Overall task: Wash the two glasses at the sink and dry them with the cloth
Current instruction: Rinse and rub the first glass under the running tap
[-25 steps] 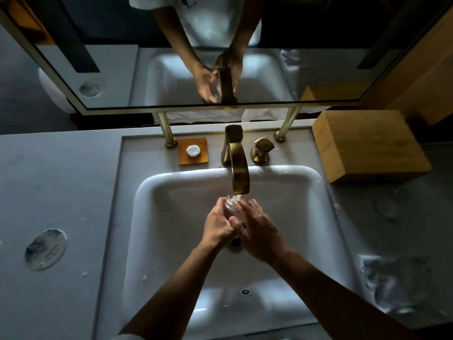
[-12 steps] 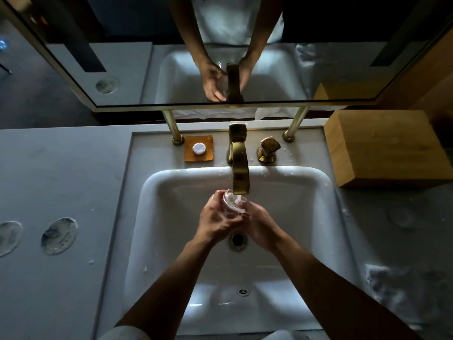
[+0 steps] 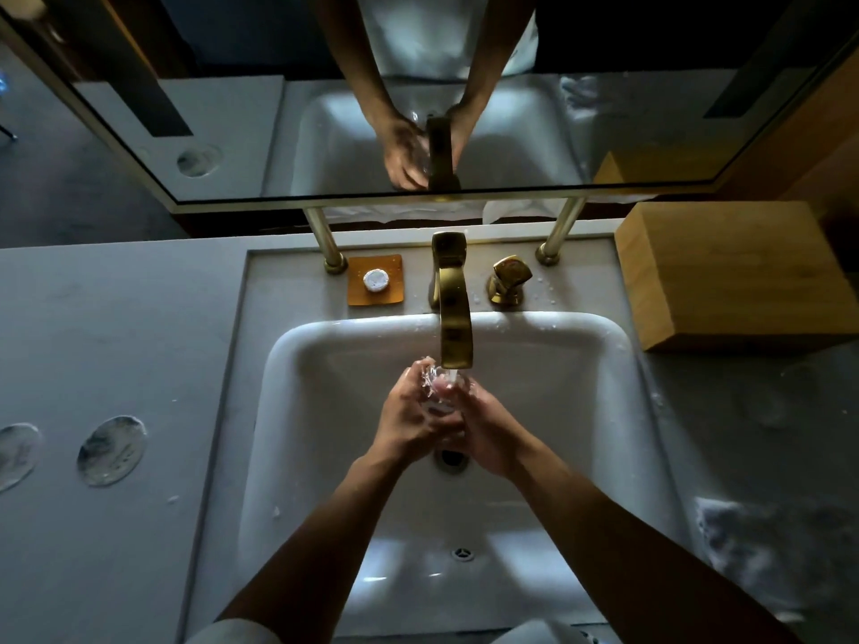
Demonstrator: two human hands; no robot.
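A clear glass (image 3: 438,391) is held over the white sink (image 3: 297,411), right under the brass faucet spout (image 3: 454,337), and water runs onto it. My left hand (image 3: 406,422) wraps the glass from the left. My right hand (image 3: 490,432) grips it from the right and below. My fingers hide most of the glass. A crumpled pale cloth (image 3: 743,546) lies on the counter right of the sink. Farther back on that side is a dim round shape (image 3: 769,404); I cannot tell whether it is the other glass.
A brass tap handle (image 3: 509,277) stands right of the faucet, and an orange soap dish (image 3: 375,281) with a small white soap left of it. A wooden box (image 3: 734,276) sits at the back right. Two round discs (image 3: 111,450) lie on the left counter. A mirror (image 3: 325,132) hangs behind.
Both hands have risen a little towards the spout, and the glass has turned between them. The camera has shifted slightly to the left.
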